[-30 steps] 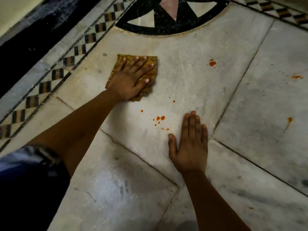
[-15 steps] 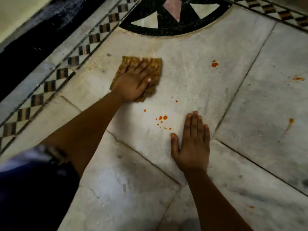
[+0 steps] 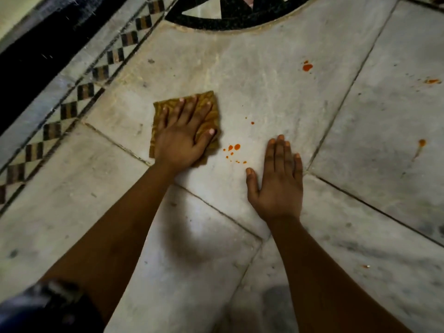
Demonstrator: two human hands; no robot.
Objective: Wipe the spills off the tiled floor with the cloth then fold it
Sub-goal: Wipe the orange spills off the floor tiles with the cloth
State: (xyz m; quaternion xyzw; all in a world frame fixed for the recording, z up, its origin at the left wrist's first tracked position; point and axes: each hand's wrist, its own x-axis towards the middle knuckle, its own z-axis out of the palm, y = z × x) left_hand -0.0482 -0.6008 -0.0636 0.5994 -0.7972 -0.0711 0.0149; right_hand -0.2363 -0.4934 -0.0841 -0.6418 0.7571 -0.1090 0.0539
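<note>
1. The left hand (image 3: 182,143) lay flat on the folded yellow-brown cloth (image 3: 206,109), its grip released, with straight fingers pressing the cloth on the tiled floor (image 3: 276,97).
2. The right hand (image 3: 278,186) rested flat on the floor too, its grip released and holding nothing.
3. A cluster of orange drops (image 3: 234,150) lay between the two hands, just beside the cloth.
4. Another orange spot (image 3: 307,66) was well beyond the right hand.
</note>
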